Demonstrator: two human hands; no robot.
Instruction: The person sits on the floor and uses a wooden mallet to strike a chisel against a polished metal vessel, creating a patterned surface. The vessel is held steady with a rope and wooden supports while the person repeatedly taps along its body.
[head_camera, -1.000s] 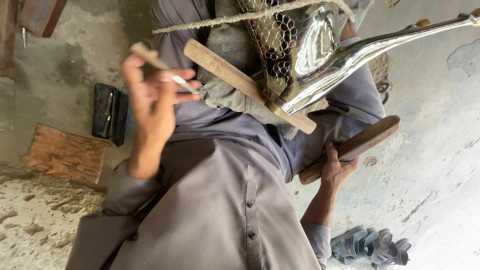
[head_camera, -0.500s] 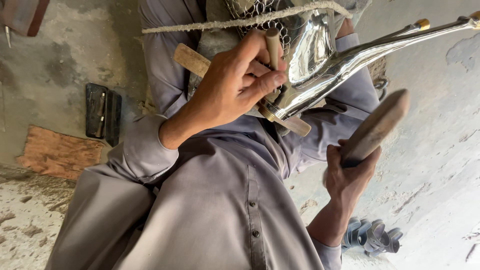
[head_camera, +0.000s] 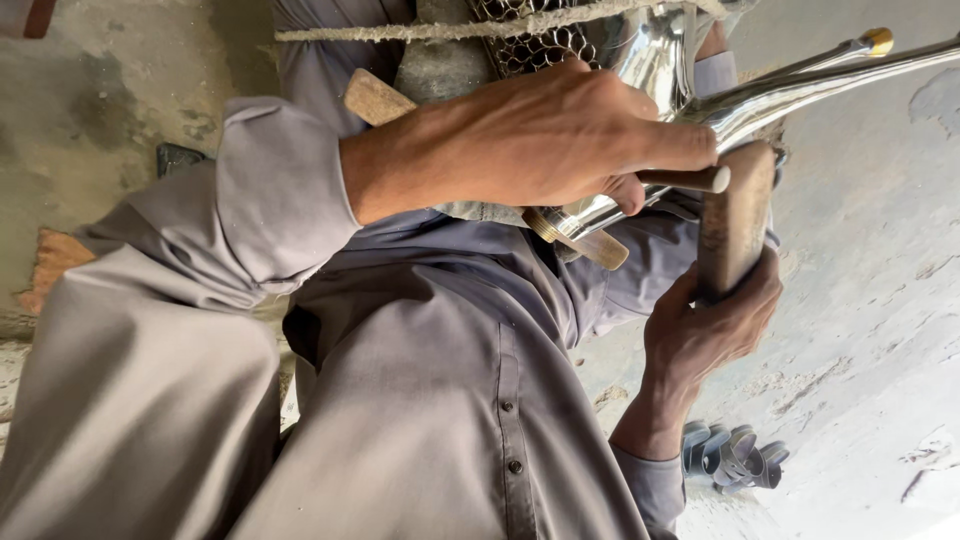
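My left hand (head_camera: 560, 140) reaches across my lap and is shut on a thin dark metal punch (head_camera: 690, 180), whose tip points right beside a shiny chrome pipe (head_camera: 800, 90). My right hand (head_camera: 710, 330) grips a flat wooden mallet (head_camera: 735, 220) by its lower end and holds it upright, its face close to the punch tip. The chrome pipe runs to the upper right from a polished body (head_camera: 660, 50) lying on my lap. A wooden bar (head_camera: 375, 98) lies under the pipe, mostly hidden by my left hand.
Wire mesh (head_camera: 540, 50) and a rope (head_camera: 450, 28) lie over the chrome body at the top. A thin rod with a brass tip (head_camera: 878, 40) runs above the pipe. Grey sandals (head_camera: 730, 455) sit on the concrete floor (head_camera: 860, 330). A dark box (head_camera: 180, 158) shows at left.
My left hand has swung from the left, over my lap, onto the chrome pipe with the punch. My right hand has lifted the wooden mallet from near the floor up beside the punch.
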